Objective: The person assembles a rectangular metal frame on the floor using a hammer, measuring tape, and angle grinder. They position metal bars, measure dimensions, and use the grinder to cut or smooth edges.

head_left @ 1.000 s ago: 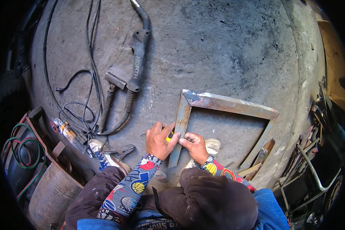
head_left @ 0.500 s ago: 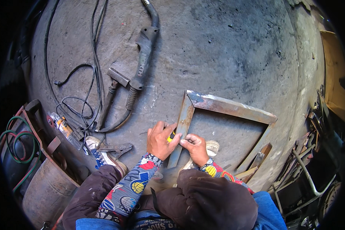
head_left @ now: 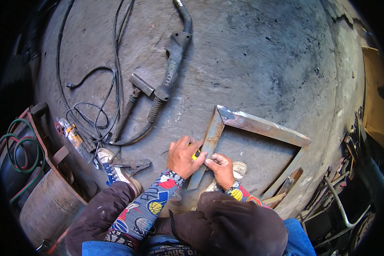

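The left hand (head_left: 183,158) had its fingers curled around a yellow-and-black object (head_left: 196,154) (mostly hidden in the grip), beside the left bar of a metal frame (head_left: 262,125). The right hand (head_left: 222,169) was at that bar's right edge, fingers bent and thumb toward the metal; whether they pinched anything, I could not tell. The frame lay on the concrete floor (head_left: 243,64), its corner bars rusty. A welding torch (head_left: 173,68) lay farther left, and a clamp (head_left: 134,165) rested near the left shoe (head_left: 115,171).

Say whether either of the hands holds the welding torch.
No, the welding torch lies on the floor; the left hand and right hand are at the metal frame.
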Motion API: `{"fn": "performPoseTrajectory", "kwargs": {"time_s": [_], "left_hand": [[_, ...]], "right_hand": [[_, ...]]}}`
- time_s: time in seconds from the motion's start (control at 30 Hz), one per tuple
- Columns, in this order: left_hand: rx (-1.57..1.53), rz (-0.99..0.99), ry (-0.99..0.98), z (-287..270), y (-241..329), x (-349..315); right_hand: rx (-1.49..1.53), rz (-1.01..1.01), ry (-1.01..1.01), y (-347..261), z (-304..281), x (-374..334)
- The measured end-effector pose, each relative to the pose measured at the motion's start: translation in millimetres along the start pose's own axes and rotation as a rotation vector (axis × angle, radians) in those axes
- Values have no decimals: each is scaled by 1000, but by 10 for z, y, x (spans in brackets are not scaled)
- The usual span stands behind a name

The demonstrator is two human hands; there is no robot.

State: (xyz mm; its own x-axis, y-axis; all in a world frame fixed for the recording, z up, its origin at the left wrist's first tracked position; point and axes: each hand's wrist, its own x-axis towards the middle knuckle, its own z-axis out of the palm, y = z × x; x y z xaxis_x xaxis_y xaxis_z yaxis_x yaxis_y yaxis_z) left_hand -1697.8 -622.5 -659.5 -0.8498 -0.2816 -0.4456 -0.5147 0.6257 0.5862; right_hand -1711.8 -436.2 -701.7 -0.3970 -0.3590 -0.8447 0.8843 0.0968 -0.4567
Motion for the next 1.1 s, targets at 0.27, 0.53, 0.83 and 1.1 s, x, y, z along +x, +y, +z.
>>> {"fn": "performPoseTrajectory", "kwargs": {"time_s": [0.27,0.53,0.83,1.1], "left_hand": [[-15,17,9,15,-39,-3],[0,21,2,36,-62,-3],[-31,-3,-12,13,-33,5],[-64,-24,1,52,-60,-8]], "right_hand": [[-58,35,-8,-55,-4,-17],[-70,-3,23,-19,28,-18],[-17,52,-21,-93,36,4],[-46,63,-65,-107,30,37]]}}
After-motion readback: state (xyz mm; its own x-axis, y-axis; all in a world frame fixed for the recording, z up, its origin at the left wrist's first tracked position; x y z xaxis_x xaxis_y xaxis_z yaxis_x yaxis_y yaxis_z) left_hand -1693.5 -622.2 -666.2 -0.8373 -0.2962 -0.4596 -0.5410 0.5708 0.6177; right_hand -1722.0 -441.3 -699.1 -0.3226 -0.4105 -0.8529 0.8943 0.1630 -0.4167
